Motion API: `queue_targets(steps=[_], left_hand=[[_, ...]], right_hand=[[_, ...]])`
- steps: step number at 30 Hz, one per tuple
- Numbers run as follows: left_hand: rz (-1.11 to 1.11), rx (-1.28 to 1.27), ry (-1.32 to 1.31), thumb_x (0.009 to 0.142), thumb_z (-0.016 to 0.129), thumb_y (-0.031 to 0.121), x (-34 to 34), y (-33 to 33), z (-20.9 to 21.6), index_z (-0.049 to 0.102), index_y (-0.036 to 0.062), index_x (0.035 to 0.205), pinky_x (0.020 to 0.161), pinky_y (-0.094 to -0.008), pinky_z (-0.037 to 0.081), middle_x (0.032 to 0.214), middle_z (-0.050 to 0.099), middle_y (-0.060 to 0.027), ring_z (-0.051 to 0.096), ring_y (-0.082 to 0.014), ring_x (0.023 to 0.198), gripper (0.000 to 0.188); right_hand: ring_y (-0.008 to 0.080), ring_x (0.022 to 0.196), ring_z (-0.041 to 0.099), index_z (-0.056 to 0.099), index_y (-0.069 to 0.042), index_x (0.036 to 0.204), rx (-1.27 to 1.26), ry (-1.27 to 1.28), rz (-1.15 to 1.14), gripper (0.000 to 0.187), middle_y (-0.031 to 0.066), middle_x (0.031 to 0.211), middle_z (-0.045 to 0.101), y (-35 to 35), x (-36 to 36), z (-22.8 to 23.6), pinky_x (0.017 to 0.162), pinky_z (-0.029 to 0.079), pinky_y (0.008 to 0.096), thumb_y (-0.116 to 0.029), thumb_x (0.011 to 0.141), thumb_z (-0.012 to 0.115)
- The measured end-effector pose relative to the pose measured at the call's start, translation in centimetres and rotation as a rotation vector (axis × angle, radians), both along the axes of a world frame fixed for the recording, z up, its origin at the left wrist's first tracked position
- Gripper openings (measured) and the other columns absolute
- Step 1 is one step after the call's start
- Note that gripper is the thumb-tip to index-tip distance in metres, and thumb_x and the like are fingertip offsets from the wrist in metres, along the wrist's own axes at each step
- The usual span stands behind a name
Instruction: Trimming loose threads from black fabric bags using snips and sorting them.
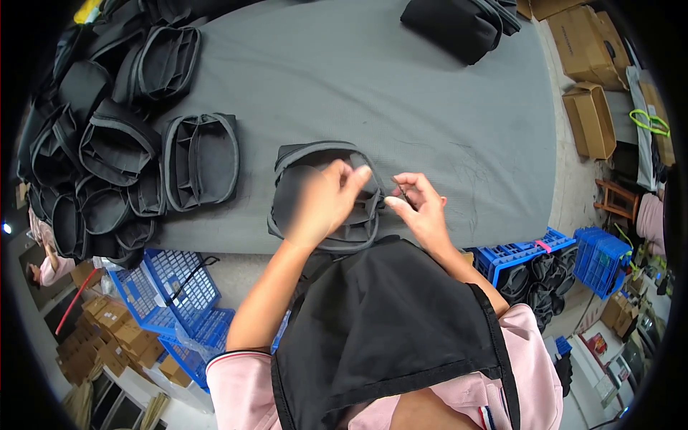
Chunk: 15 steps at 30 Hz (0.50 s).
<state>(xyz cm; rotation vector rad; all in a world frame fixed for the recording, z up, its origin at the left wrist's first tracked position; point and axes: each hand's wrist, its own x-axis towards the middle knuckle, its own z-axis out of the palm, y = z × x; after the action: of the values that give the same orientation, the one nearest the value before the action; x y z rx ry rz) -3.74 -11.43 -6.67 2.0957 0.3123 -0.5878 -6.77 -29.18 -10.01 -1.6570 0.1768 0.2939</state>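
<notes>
A black fabric case (362, 233) with grey-edged rim and inner dividers lies open on the grey-covered table in front of me. My left hand (326, 204) is over the case, thumb and forefinger drawn close together near its right side; what they pinch, if anything, I cannot make out. A blurred dark patch covers part of that hand's left side. Just right of the case, my right hand (423, 208) pinches a small, thin dark object (403, 192), too small to name, its fingertips close to the case's edge.
Several similar open black cases (201, 163) are heaped along the table's left. A folded black bundle (459, 29) lies at the far right. Blue crates (172, 287) stand below the table's near edge on the left, another blue crate (494, 258) on the right. Cardboard boxes (589, 118) stand beyond the right edge.
</notes>
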Motion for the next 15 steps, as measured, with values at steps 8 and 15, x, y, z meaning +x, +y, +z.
queue_targets(steps=[8, 15], left_hand=[[-0.478, 0.439, -0.253, 0.073, 0.062, 0.028, -1.8, -1.2, 0.4, 0.06, -0.0062, 0.09, 0.08, -0.0406, 0.044, 0.089, 0.054, -0.0158, 0.051, -0.0298, 0.09, 0.038], [-0.394, 0.318, -0.252, 0.068, 0.054, 0.006, -0.2, -0.8, -2.5, 0.06, -0.0059, 0.077, 0.074, -0.0432, 0.048, 0.084, 0.06, -0.0209, 0.059, -0.0355, 0.082, 0.016]], right_hand=[[0.0072, 0.068, 0.054, 0.057, 0.001, 0.086, -0.124, 0.259, 0.159, 0.02, 0.0044, 0.073, 0.061, 0.5, 1.1, -1.0, 0.062, 0.044, 0.024, -0.013, 0.077, 0.067], [0.0028, 0.059, 0.046, 0.057, 0.0, 0.09, 0.075, 0.384, 0.081, 0.019, -0.0025, 0.072, 0.056, 1.3, 0.8, -1.7, 0.049, 0.036, 0.0198, -0.013, 0.079, 0.066]])
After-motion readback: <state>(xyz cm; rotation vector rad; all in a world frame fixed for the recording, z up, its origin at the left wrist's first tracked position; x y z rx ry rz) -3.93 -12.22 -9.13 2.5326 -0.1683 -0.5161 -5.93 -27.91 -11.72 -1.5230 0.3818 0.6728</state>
